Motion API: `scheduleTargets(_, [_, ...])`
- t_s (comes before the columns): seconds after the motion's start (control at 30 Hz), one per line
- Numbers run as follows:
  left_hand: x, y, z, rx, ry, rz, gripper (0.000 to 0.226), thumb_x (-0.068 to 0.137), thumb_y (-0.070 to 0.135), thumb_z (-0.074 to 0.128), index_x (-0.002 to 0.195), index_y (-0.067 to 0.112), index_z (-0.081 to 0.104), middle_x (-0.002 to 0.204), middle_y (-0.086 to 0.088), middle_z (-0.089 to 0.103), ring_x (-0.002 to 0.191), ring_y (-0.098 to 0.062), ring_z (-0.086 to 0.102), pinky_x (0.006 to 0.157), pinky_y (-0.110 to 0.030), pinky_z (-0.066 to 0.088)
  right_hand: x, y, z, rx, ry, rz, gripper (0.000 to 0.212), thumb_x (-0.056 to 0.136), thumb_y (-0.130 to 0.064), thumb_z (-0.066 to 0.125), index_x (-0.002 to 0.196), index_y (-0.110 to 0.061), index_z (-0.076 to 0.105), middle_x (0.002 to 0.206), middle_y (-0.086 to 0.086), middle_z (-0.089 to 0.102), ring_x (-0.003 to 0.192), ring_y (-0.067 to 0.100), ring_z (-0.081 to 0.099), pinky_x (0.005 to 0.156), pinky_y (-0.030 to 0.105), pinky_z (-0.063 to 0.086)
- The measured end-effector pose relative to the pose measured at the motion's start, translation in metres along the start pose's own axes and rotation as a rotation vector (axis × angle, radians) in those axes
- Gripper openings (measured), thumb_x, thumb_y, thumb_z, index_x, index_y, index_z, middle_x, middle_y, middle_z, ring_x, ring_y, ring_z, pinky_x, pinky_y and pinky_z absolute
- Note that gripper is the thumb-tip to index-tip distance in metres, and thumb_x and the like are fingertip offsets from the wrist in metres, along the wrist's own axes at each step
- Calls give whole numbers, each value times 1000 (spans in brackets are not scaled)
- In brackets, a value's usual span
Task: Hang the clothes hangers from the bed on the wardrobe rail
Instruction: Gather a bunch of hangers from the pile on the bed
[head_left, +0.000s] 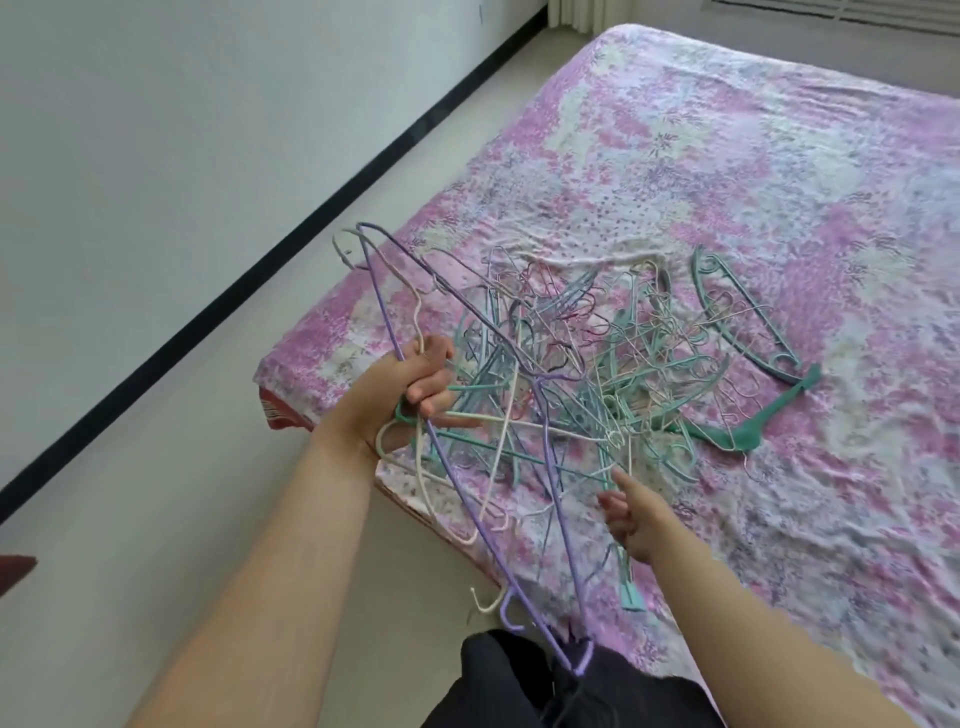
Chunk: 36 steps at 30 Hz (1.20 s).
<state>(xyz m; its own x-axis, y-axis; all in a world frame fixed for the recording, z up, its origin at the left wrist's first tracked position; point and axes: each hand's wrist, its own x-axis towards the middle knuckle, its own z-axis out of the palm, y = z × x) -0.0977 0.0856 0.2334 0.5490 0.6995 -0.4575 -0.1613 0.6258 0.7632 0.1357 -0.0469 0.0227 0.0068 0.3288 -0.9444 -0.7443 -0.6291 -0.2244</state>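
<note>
So right now my left hand (410, 387) has a fist closed round a small bundle of hangers (467, 415), purple, white and a green one, held up off the bed (779, 182) near its left edge. Makes sense to stack them in one hand so the other's free to keep picking. The long purple hanger (524, 519) droops down toward my lap, so the bundle's hanging loose rather than neatly lined up.

My right hand (631, 514) holds nothing, fingers loosely spread with the index poking toward the near side of the pile (623, 364). Looks like I'm going for another wire one.

The pile itself is a proper tangle in the middle of the bed, hooks through frames everywhere. A couple of chunkier green plastic hangers (748, 332) sit on its right side. The wardrobe rail isn't in view. I reckon pulling one out will drag others along.
</note>
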Motion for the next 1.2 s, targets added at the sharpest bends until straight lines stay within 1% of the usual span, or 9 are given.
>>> scheduleTargets(0.13, [2, 27, 15, 23, -83, 51, 16, 89, 26, 54, 77, 16, 57, 38, 7, 35, 34, -7, 39, 65, -37, 48, -24, -24, 23, 232, -152, 24, 28, 101, -21, 42, 78, -6, 43, 43, 2, 44, 24, 4, 26, 22, 12, 16])
scheduleTargets(0.23, [-1, 56, 40, 142, -131, 154, 11, 87, 24, 51, 86, 13, 52, 37, 9, 35, 34, -5, 37, 46, -23, 36, -38, -32, 35, 236, -166, -16, 25, 100, -10, 33, 77, -7, 43, 41, -1, 36, 23, 4, 25, 22, 13, 14])
scheduleTargets(0.4, [-9, 87, 50, 242, -173, 309, 14, 94, 21, 45, 90, 10, 51, 40, 5, 39, 35, -9, 42, 39, -17, 35, -62, -53, 50, 13, 46, -362, 25, 99, -7, 36, 76, -6, 45, 67, 4, 39, 32, 6, 23, 28, 12, 15])
scheduleTargets(0.5, [-1, 74, 36, 318, -19, 265, 18, 100, 21, 45, 93, 13, 58, 69, -7, 65, 65, -25, 68, 61, -35, 55, -67, -67, 49, -137, 170, -497, 22, 96, -2, 36, 80, -4, 51, 63, 6, 40, 37, 10, 28, 32, 13, 19])
scheduleTargets(0.6, [21, 32, 25, 246, 123, 47, 17, 100, 22, 45, 91, 15, 57, 101, -11, 71, 89, -32, 71, 81, -57, 51, -67, -73, 46, -274, 223, -607, 19, 94, -4, 42, 85, -12, 57, 64, 2, 45, 50, 13, 41, 46, 20, 35])
scheduleTargets(0.7, [36, -6, 23, 115, 255, -11, 15, 101, 20, 44, 96, 12, 55, 100, -10, 73, 78, -29, 73, 81, -48, 50, -68, -69, 43, -261, 282, -615, 21, 94, -9, 45, 75, -13, 50, 64, 3, 44, 52, 17, 39, 49, 24, 33])
scheduleTargets(0.83, [35, -24, 16, 153, 223, -104, 25, 102, 31, 39, 114, 17, 56, 102, -8, 73, 74, -28, 72, 68, -40, 52, -53, -55, 25, -270, 345, -641, 33, 94, -11, 44, 62, -10, 47, 56, 7, 36, 48, 15, 29, 48, 23, 21])
scheduleTargets(1.07, [28, -33, 2, 142, 156, -175, 20, 102, 24, 42, 113, 22, 59, 103, -9, 71, 69, -23, 68, 79, -56, 52, -65, -52, 18, -282, 299, -824, 26, 98, -15, 45, 93, 4, 62, 59, 3, 34, 51, 15, 26, 49, 26, 19])
scheduleTargets(1.2, [26, -21, -8, -149, 91, -108, 33, 84, 12, 65, 114, 24, 58, 99, -5, 69, 56, -16, 60, 64, -44, 56, -96, -79, 21, -182, 305, -946, 22, 99, -13, 44, 100, -10, 66, 59, -1, 42, 49, 11, 30, 45, 26, 23])
